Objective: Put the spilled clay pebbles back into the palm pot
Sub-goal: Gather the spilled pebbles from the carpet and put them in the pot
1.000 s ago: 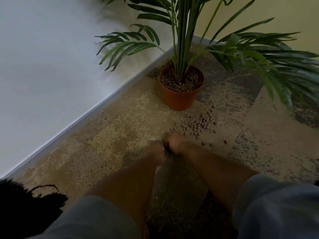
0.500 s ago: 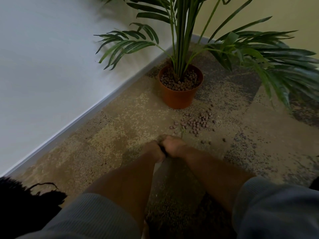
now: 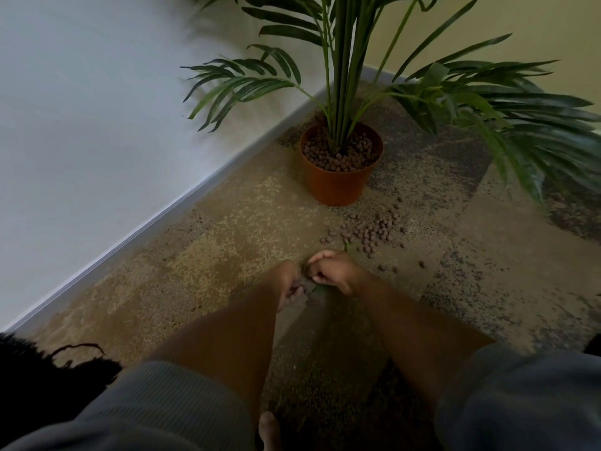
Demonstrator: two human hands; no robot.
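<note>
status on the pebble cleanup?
Both hands together low over carpet, left hand and right hand curled, contents unclear. Spilled pebbles still lie beside pot. Palm fronds overhang right side.

We find no writing to read anywhere here: the orange pot (image 3: 336, 187) bears no label, brand or number on its wall, and neither the walls nor the carpet carry any sign or printed mark.

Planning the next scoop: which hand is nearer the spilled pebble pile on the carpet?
Right. The right hand sits just short of the spilled pebble pile, at its near edge. The left hand is beside it, farther from the pile and closer to the person.
</note>
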